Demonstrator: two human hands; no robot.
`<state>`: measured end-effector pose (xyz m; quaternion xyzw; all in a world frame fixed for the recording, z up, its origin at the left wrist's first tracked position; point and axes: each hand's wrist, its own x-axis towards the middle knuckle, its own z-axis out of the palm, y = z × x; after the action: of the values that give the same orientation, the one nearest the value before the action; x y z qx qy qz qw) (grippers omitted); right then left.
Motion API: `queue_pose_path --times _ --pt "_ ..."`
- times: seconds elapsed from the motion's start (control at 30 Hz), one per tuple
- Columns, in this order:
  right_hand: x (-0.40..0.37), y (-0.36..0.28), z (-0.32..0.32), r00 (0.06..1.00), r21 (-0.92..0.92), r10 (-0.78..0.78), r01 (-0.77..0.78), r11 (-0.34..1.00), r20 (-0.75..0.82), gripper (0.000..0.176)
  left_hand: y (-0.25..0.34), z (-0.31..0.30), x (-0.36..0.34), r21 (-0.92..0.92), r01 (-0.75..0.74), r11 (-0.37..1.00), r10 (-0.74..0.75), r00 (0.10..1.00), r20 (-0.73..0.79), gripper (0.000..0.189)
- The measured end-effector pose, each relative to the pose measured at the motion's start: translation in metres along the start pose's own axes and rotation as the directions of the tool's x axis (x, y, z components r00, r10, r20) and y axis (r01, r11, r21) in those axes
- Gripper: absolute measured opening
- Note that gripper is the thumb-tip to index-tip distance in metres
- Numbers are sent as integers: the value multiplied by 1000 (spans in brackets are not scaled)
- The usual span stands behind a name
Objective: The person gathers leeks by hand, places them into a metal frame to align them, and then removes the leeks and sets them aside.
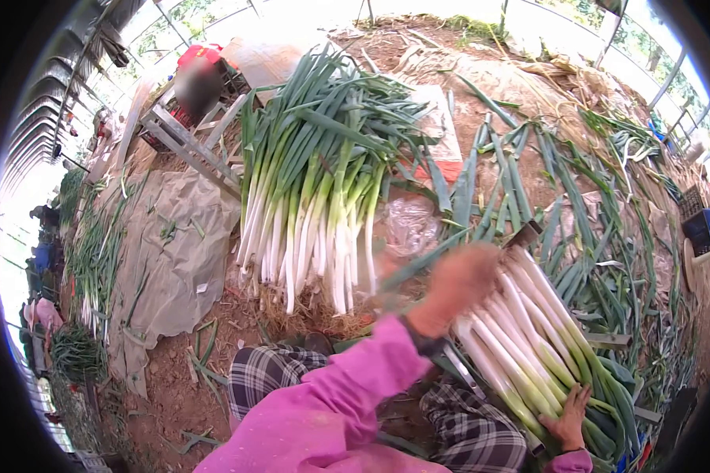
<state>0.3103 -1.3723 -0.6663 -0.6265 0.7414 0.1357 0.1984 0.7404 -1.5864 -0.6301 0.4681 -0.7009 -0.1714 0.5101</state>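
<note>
A thick bundle of long green onions (pixel 528 331) lies slantwise at my right side, white stems toward the middle and green leaves toward the lower right. My right hand (pixel 572 418) rests on its green part with the fingers spread. At the bundle's white root end is my left hand (pixel 459 285), smeared by motion, so its fingers and anything in them cannot be made out. A green leaf (pixel 426 262) runs beside it. In front of me lies a big pile of green onions (pixel 315 189), roots toward me and leaves pointing away.
Metal bars (pixel 607 340) stick out from under the bundle. Loose leaves (pixel 584 213) cover the ground at right. At left are a plastic sheet (pixel 173 244) and more onions (pixel 102 252). A metal frame (pixel 185 142) and a person in red headwear (pixel 199 54) are behind the pile.
</note>
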Motion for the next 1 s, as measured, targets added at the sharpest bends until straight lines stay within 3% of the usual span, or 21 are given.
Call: queue_pose_path --times 0.03,0.07,0.1,0.13,0.17,0.2,0.3,0.4,0.5,0.6,0.7,0.73,0.8,0.9,0.93,1.0 --pt "0 1 8 999 -16 -1 1 1000 -43 138 -15 -39 -1 -1 374 928 -373 926 -67 30" --pt "2 0 12 996 -32 -2 -1 999 -93 139 -75 -49 -20 103 449 888 -402 864 -304 38" --pt "-3 -32 -18 991 -1 131 -131 991 33 136 -129 -65 -45 120 577 808 -496 775 -391 51" --pt "2 -24 -10 995 -20 96 -96 995 -6 136 -183 -81 -70 112 695 711 -579 668 -468 64" --pt "3 -11 1 997 -43 61 -63 997 -39 137 -241 -97 -107 352 719 599 -573 692 -440 68" --pt "3 -8 4 997 -68 26 -31 997 -68 137 -248 -110 -116 569 689 449 -577 710 -405 72" --pt "5 -5 7 997 -69 69 -71 995 -35 138 -260 -107 -126 638 684 354 -642 673 -367 74" --pt "4 -3 9 998 -95 44 -49 994 -53 139 -272 -86 -121 538 790 295 -667 573 -476 65" --pt "5 1 9 997 -93 29 -35 995 -70 139 -220 -101 -90 469 883 34 -920 210 -329 72" --pt "3 2 12 996 -92 9 -17 996 -92 139 -280 -78 -133 517 854 52 -814 336 -474 74" --pt "6 -4 10 994 -83 48 -56 995 -96 137 -205 -79 -92 47 920 389 -849 378 -369 50" --pt "5 -8 9 994 -77 72 -78 994 -84 136 -169 -89 -71 16 909 417 -890 411 -197 46" --pt "4 -8 12 994 -75 69 -76 994 -86 136 -155 -80 -76 -150 849 507 -858 480 -184 48" --pt "6 0 14 994 -107 17 -29 994 -112 137 -201 -75 -118 83 859 505 -828 510 -235 54" --pt "6 0 15 993 -101 25 -37 994 -116 137 -196 -88 -123 53 869 491 -843 490 -221 61" --pt "6 0 17 991 -88 51 -62 994 -125 138 -225 -107 -162 303 809 505 -777 578 -248 66"
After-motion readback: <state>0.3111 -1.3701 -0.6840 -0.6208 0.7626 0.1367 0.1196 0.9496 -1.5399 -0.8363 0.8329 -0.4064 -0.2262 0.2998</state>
